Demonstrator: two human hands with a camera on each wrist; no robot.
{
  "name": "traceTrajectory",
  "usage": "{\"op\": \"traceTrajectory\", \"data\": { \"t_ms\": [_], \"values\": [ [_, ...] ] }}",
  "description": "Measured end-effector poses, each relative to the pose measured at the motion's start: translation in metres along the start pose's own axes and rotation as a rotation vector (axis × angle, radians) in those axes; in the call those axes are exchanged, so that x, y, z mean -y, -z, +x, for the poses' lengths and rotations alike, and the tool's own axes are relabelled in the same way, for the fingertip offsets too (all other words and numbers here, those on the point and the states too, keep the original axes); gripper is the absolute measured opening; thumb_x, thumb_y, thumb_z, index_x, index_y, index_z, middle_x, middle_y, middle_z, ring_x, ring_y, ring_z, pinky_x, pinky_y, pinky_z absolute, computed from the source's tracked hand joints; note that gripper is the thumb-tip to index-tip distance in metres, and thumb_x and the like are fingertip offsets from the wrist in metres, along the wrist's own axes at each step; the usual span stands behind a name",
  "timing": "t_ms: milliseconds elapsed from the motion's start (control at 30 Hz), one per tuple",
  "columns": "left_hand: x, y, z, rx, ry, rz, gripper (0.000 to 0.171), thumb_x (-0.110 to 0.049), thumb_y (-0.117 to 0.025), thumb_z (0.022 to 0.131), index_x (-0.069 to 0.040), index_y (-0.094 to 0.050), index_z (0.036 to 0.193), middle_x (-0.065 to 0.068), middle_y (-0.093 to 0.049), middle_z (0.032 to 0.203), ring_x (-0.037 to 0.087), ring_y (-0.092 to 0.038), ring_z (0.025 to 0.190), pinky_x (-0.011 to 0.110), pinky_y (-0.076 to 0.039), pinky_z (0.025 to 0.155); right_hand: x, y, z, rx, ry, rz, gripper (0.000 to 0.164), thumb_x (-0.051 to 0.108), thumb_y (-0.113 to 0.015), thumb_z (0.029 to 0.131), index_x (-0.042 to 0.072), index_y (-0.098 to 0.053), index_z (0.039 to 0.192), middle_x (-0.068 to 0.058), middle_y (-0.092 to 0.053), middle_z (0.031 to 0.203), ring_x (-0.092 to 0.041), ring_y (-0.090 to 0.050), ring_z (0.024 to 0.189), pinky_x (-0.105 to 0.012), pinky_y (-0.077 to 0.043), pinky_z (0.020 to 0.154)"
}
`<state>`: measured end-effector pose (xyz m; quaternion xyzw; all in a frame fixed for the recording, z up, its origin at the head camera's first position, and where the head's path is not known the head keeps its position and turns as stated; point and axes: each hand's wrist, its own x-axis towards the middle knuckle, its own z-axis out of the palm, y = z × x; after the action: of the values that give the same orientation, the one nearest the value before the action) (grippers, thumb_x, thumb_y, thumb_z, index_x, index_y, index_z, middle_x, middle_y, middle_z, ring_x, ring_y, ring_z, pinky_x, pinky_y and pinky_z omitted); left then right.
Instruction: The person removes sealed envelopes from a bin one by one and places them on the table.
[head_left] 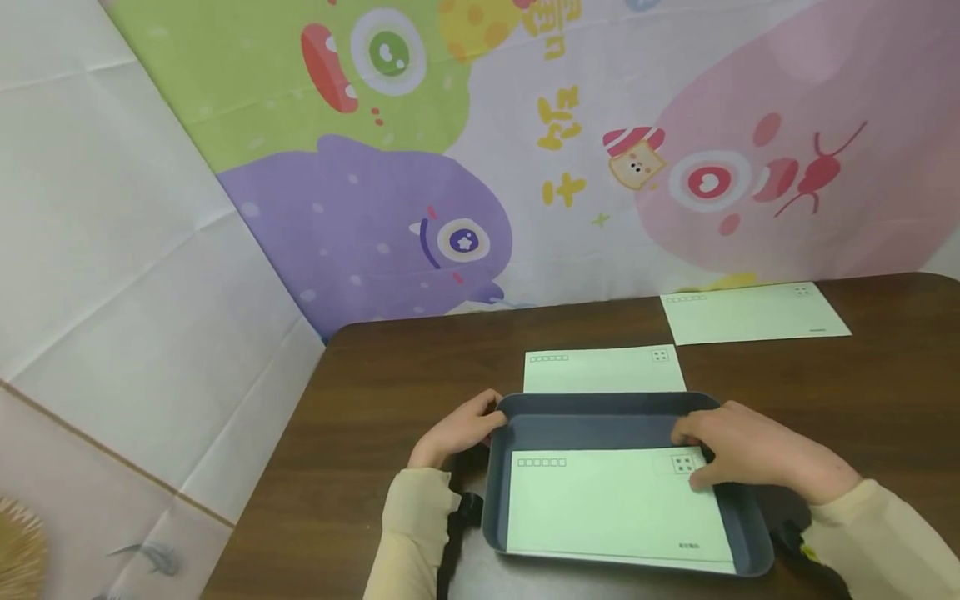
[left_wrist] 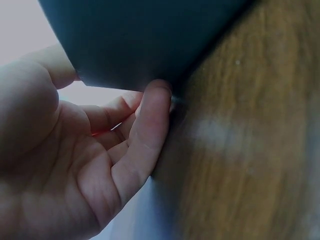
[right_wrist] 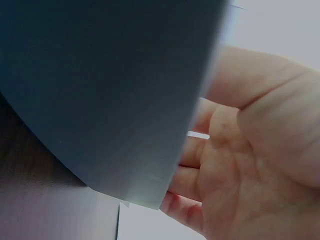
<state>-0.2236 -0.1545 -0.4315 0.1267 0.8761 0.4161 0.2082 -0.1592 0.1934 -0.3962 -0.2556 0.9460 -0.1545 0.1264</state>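
At the lower middle of the head view, the envelope (head_left: 615,508) lies in the tray (head_left: 592,432), long axis running left to right, down and left from the fingers of the nearer right hand (head_left: 738,446), whose thumb and forefinger stand apart; the left hand (head_left: 457,433) grips the tray's upper-left corner, and only the left wrist view shows a fingertip low against its outer wall

Head cam looks fwd & down from above at tray (head_left: 588,429), table (head_left: 390,417), L hand (head_left: 461,427) & R hand (head_left: 750,446), while L/R wrist cams, v. close, face tray's outer sides past own palms, all sharing tray + table.
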Motion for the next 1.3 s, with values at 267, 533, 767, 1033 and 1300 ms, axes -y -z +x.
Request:
{"op": "traceTrajectory", "data": {
  "t_ms": [267, 533, 767, 1033, 1300],
  "values": [
    [0.0003, -0.0018, 0.0031, -0.005, -0.005, 0.010, 0.018, -0.019, -0.047, 0.090, -0.006, -0.051, 0.103, 0.007, -0.054, 0.093, 0.018, -0.054, 0.078, 0.031, -0.049, 0.068, -0.0010, -0.0034, 0.0008, 0.049, 0.004, -0.038, 0.038, 0.038, -0.081, 0.058, 0.021, -0.060, 0.085, 0.014, -0.053, 0.080, -0.007, -0.042, 0.069, -0.042, -0.031, 0.080],
    [0.0017, -0.0015, 0.0022, 0.007, -0.005, -0.012, 0.017, -0.020, -0.045, 0.091, -0.008, -0.051, 0.102, 0.006, -0.054, 0.093, 0.018, -0.055, 0.078, 0.031, -0.049, 0.068, 0.0000, -0.0024, 0.0015, 0.065, -0.017, -0.032, 0.040, 0.034, -0.083, 0.057, 0.020, -0.053, 0.078, 0.012, -0.047, 0.072, -0.008, -0.039, 0.066, -0.039, -0.028, 0.076],
    [0.0007, 0.0002, -0.0003, 0.009, -0.005, -0.007, 0.018, -0.021, -0.045, 0.091, -0.008, -0.050, 0.102, 0.007, -0.053, 0.093, 0.018, -0.055, 0.078, 0.032, -0.049, 0.069, 0.0006, -0.0008, 0.0027, 0.054, -0.044, -0.008, 0.038, 0.031, -0.082, 0.059, 0.019, -0.051, 0.078, 0.011, -0.047, 0.067, -0.010, -0.038, 0.065, -0.035, -0.029, 0.071],
    [0.0011, -0.0001, 0.0003, 0.008, -0.003, -0.009, 0.018, -0.021, -0.045, 0.091, -0.008, -0.050, 0.102, 0.007, -0.053, 0.093, 0.018, -0.055, 0.078, 0.032, -0.049, 0.069, 0.0009, 0.0020, -0.0004, 0.072, -0.063, 0.074, 0.038, 0.025, -0.082, 0.061, 0.017, -0.050, 0.079, 0.007, -0.047, 0.066, -0.010, -0.039, 0.062, -0.027, -0.033, 0.058],
    [0.0007, 0.0002, -0.0001, 0.007, -0.011, -0.002, 0.018, -0.021, -0.045, 0.091, -0.008, -0.051, 0.102, 0.007, -0.054, 0.093, 0.019, -0.055, 0.078, 0.032, -0.049, 0.069, -0.0009, 0.0056, -0.0036, 0.072, -0.038, 0.140, 0.039, 0.030, -0.079, 0.066, 0.016, -0.045, 0.078, 0.006, -0.037, 0.062, -0.007, -0.034, 0.055, -0.023, -0.029, 0.051]
  ]
}}
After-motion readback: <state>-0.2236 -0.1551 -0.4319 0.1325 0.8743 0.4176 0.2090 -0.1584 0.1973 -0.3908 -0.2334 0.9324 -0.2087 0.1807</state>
